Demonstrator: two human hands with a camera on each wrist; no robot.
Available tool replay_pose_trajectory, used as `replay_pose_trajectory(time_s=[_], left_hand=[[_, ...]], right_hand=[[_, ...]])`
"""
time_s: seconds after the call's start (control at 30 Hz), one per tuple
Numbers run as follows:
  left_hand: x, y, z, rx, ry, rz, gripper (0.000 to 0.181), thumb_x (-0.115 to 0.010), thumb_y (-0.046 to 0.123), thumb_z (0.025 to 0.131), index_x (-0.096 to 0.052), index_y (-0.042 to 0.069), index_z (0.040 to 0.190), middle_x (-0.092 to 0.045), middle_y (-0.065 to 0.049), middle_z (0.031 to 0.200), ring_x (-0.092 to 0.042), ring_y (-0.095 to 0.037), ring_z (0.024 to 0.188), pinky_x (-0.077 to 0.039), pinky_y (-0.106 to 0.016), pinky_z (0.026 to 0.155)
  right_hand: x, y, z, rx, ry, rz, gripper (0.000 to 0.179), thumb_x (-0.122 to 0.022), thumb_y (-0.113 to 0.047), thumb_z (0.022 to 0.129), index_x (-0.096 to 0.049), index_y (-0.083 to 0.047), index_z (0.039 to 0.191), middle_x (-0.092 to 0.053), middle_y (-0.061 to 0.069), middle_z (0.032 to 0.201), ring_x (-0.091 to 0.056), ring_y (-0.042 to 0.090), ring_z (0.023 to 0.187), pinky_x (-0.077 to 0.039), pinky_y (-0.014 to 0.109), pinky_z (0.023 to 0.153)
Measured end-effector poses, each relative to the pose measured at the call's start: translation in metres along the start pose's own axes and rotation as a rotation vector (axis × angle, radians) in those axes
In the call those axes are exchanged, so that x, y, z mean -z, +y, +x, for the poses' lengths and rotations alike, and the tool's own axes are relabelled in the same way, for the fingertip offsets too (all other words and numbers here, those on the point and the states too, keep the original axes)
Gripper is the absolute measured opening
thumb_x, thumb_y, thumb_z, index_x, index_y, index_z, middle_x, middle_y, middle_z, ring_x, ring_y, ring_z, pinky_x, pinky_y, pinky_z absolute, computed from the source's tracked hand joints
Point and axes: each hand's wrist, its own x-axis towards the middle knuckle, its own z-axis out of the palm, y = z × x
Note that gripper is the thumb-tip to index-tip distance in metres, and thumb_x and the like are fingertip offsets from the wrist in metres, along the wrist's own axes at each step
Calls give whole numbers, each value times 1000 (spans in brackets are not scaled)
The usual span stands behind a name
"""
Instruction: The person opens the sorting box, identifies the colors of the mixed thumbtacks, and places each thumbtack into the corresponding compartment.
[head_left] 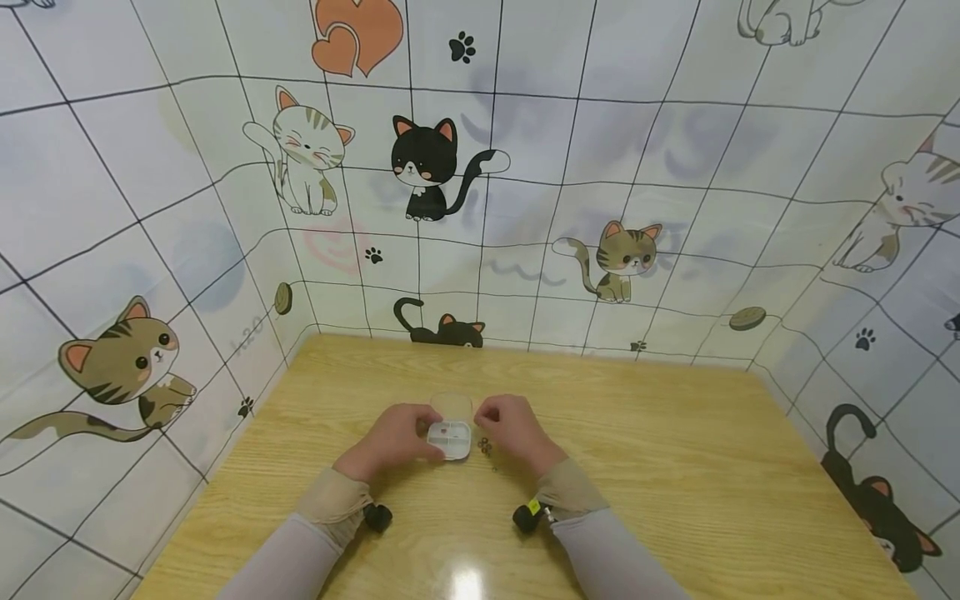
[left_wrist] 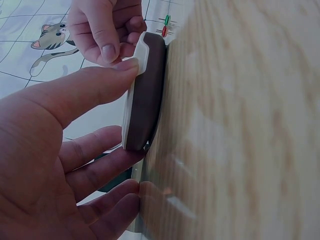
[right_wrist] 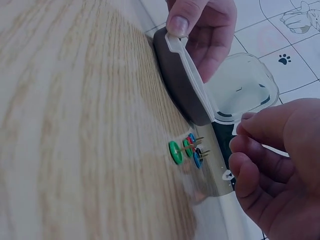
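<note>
A small case (head_left: pixel 450 440) with white compartments sits on the table, its clear lid (right_wrist: pixel 245 85) tipped back; a small reddish thing lies in one compartment. My left hand (head_left: pixel 397 433) grips it from the left side, thumb on the near rim and fingers round the back. In the wrist views its outer wall (left_wrist: pixel 147 95) looks dark brown. My right hand (head_left: pixel 513 429) hovers just right of the case with thumb and forefinger brought together; whether anything is between the tips cannot be seen. Several thumbtacks (right_wrist: pixel 176 152), green, blue and red, lie points up beside the case, under my right hand.
The wooden table (head_left: pixel 637 467) spreads out on both sides of the hands. Walls with a cat-and-grid print (head_left: pixel 525 192) close it in at the back, left and right. A black wrist camera (head_left: pixel 377 517) is strapped to the left wrist and another (head_left: pixel 528 518) to the right.
</note>
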Motion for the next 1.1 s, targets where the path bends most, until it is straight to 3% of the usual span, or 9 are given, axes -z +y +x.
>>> replay_pose_trajectory(time_s=[0.63,1.1], left_hand=[[0,0,1,21,-5,1,50,-98,31,70,-78,18,114,-77,3,113,-64,-16,103,-51,-46,104],[-1,0,1,25,-9,6,51,-98,32,70,-78,19,115,-77,2,115,-64,-17,105,-50,-47,105]], right_hand=[[15,18,-1,-16,-231,-4,15,-83,-16,88,-72,-16,78,-65,-8,73,-55,9,67,-47,26,62],[15,16,-3,-25,-248,-10,13,-82,-10,87,-74,-16,78,-68,-8,73,-56,8,67,-47,25,63]])
